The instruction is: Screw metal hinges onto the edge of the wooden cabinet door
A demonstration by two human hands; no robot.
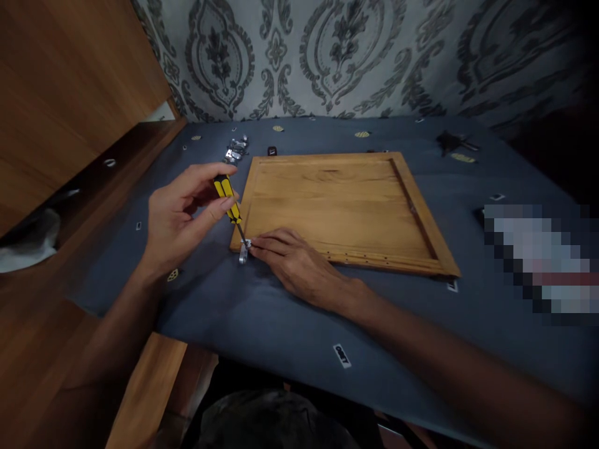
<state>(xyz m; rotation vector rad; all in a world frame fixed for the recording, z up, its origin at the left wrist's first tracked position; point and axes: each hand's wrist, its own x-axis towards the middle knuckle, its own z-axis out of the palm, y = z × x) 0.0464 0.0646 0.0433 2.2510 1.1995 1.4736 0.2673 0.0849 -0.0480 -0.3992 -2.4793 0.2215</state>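
Two hands meet at the near left corner of a wooden panel [322,199], which lies flat on a blue cloth [281,337]. The left hand [182,209] grips a screwdriver [228,194] by its handle between thumb and fingers, its tip down at a metal hinge [243,254] on the panel's edge. Fingertips of the right hand [302,268] reach the hinge; whether they pinch it cannot be told. Good practice, as judged here: bring the leaning shaft in line with the screw, press steadily, turn slowly, and keep the steadying fingers clear of the tip.
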